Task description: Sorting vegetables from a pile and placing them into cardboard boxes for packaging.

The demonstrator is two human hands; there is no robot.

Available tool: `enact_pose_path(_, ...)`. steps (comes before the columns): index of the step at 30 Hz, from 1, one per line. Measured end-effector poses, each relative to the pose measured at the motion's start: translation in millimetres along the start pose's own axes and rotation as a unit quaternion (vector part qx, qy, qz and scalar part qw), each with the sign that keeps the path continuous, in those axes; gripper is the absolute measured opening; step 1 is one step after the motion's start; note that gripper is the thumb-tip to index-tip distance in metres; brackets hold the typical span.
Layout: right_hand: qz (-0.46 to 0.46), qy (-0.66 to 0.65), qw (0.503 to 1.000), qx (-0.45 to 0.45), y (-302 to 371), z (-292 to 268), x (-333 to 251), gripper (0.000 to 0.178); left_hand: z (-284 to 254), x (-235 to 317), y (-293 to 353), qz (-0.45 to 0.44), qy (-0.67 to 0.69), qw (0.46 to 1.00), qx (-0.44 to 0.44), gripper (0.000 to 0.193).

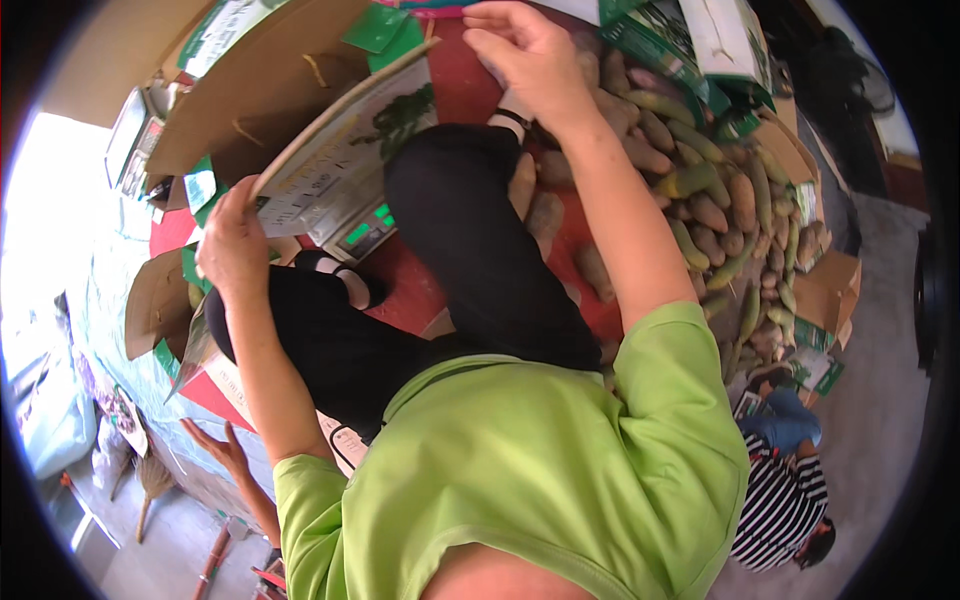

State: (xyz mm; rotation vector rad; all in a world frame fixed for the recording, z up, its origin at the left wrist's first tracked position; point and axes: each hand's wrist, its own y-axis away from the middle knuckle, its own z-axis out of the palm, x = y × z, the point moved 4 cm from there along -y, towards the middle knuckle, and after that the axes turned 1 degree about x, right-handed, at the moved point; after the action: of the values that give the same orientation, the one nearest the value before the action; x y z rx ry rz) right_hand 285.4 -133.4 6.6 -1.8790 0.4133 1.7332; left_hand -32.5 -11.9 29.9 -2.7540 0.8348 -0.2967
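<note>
An open cardboard box (345, 150) with a printed white and green side stands in front of me, its brown inside showing. My left hand (236, 240) is closed on the near left corner of its rim. Beyond the box's right end, my right hand (530, 60) is raised with fingers curved and apart from the thumb; I see nothing between them. A digital scale (362, 234) with a lit green display shows at the foot of the box, beside my legs. Nearest my right hand lies a pile of long green and brown tubers (700, 190).
More cartons stand around: a white and green one (725, 40) at far right and an open brown one (155, 305) at left. A person in a striped top (785, 500) is at lower right. Another person's hand (222, 450) reaches in at lower left, near a broom (152, 480).
</note>
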Motion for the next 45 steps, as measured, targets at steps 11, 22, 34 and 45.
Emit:
enact_pose_path(11,0.309,0.281,0.893,0.169,254,-223,197,0.027,16,-7,-7,0.018,0.005,1.000,-0.022,0.023)
enact_pose_path(22,0.517,0.403,0.735,0.172,431,-221,258,0.034,18,-6,-6,0.026,0.050,0.998,-0.008,0.022)
enact_pose_path(34,0.479,0.546,0.687,-0.024,333,-174,235,0.077,17,-1,-3,0.003,0.006,1.000,0.007,0.026)
enact_pose_path(45,0.462,0.601,0.633,-0.158,337,-139,261,0.075,6,4,-3,-0.037,-0.011,0.999,-0.004,0.025)
